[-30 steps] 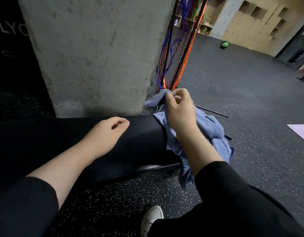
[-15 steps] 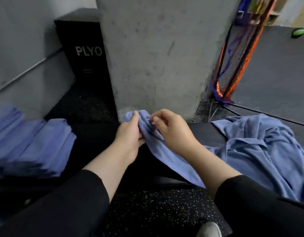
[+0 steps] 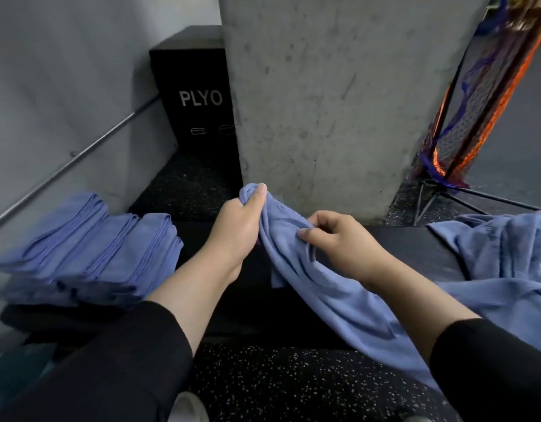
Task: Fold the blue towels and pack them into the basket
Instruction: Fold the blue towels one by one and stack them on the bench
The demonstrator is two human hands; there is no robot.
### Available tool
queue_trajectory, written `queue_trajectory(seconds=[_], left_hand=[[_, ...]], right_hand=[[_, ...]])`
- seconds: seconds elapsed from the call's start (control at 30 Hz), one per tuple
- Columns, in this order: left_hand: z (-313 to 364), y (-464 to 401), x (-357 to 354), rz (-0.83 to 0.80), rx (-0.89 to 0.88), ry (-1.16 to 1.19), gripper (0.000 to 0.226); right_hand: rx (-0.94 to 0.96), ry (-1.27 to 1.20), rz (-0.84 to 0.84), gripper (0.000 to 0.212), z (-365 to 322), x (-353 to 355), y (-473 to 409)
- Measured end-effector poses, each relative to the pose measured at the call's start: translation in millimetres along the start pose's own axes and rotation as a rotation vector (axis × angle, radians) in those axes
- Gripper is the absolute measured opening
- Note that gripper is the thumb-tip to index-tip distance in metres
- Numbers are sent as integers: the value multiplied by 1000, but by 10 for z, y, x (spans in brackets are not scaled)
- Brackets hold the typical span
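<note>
A blue towel [image 3: 333, 296] is stretched over the black bench [image 3: 412, 242] in front of me. My left hand [image 3: 238, 226] grips its bunched corner near the concrete pillar. My right hand [image 3: 336, 242] pinches the same towel's edge a little to the right of the left hand. A heap of unfolded blue towels [image 3: 503, 257] lies on the bench's right end. Several folded blue towels [image 3: 89, 248] are stacked on the bench's left end. No basket is in view.
A concrete pillar [image 3: 324, 95] stands right behind the bench. A black PLYO box [image 3: 199, 95] sits behind it to the left, beside a grey wall with a metal rail [image 3: 74, 159]. An orange and blue net on a black stand [image 3: 473, 123] is at the right. Speckled rubber floor [image 3: 293, 385] lies below.
My view swung left, bringing the folded stack into sight. The right hand pulled a towel from the heap to the bench's middle, the left hand took its corner, and the hands have drawn apart.
</note>
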State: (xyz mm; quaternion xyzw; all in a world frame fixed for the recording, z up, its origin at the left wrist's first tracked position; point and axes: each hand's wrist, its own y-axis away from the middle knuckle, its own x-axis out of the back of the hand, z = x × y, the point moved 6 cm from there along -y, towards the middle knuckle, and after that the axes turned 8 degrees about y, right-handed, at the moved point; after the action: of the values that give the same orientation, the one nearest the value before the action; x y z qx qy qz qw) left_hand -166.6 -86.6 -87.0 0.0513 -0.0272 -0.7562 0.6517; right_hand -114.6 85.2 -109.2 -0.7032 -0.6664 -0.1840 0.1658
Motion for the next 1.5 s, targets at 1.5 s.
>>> queue_trajectory(seconds=[1.5], left_hand=[[-103,-648,378,197,-17,-39,29]], right_hand=[[-153,-24,405,23,344,830,-457]])
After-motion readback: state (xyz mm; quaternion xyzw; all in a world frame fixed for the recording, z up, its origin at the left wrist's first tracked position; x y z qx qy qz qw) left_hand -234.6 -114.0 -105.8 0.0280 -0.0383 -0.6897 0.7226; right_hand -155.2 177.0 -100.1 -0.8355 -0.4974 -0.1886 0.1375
